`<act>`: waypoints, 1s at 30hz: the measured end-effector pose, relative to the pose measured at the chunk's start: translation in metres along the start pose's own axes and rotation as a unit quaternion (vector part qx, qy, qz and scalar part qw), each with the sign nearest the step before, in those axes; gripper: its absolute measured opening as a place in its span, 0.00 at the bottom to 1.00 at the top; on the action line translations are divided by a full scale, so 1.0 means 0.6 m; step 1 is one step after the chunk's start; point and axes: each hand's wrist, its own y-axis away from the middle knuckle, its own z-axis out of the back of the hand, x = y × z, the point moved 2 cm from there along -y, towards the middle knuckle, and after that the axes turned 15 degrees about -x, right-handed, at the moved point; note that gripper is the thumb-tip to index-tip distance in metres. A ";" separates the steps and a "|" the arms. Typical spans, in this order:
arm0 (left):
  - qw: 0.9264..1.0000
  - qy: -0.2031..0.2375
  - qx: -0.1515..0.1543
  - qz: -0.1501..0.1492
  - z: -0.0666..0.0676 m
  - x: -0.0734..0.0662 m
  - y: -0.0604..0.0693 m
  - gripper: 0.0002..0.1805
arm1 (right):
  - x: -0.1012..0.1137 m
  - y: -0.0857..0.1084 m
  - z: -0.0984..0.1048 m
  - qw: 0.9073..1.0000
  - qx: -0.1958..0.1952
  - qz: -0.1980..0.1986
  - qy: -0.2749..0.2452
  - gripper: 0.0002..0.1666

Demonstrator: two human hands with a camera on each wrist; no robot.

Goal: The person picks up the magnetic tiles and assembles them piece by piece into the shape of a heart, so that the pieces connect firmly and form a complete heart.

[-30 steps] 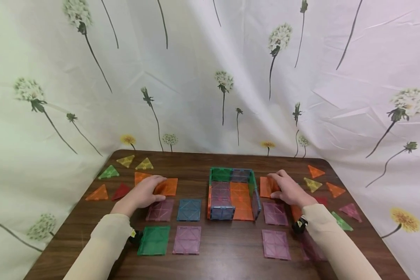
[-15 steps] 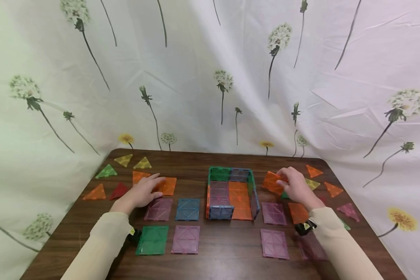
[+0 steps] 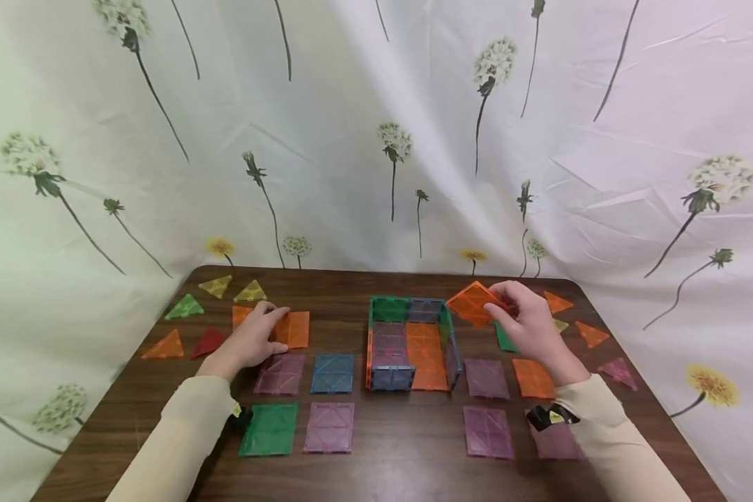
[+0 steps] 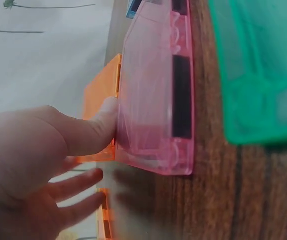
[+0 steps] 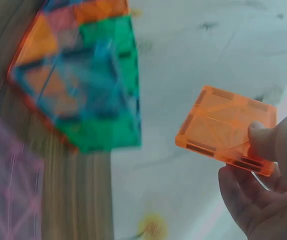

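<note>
My right hand (image 3: 527,321) pinches an orange square magnetic tile (image 3: 475,304) between thumb and fingers, raised and tilted beside the far right of the tile box. In the right wrist view, the same orange tile (image 5: 228,127) shows its magnet-lined edges. On the left, my left hand (image 3: 257,336) grips another orange square tile (image 3: 298,329) near the table, its thumb at the near edge. The left wrist view shows the thumb against that orange tile (image 4: 101,92) behind a pink-purple tile (image 4: 148,95); the index finger is hidden. Between the hands stands an open-topped tile box (image 3: 392,378).
Purple tiles (image 3: 486,378), a blue tile (image 3: 332,374) and a green tile (image 3: 268,429) lie flat around the box. Another orange square (image 3: 533,378) lies below the right wrist. Triangle tiles (image 3: 163,345) are spread along both sides. A flower-printed curtain (image 3: 339,139) hangs behind the table.
My right hand has lifted its orange tile off the table and carried it up and left toward the box, tilting it. The left hand stays almost in place at its orange tile.
</note>
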 end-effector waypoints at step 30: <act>0.989 0.102 -0.098 -0.040 0.023 -0.074 -0.008 0.10 | 0.094 0.059 -0.081 0.961 0.268 0.066 0.008 0.08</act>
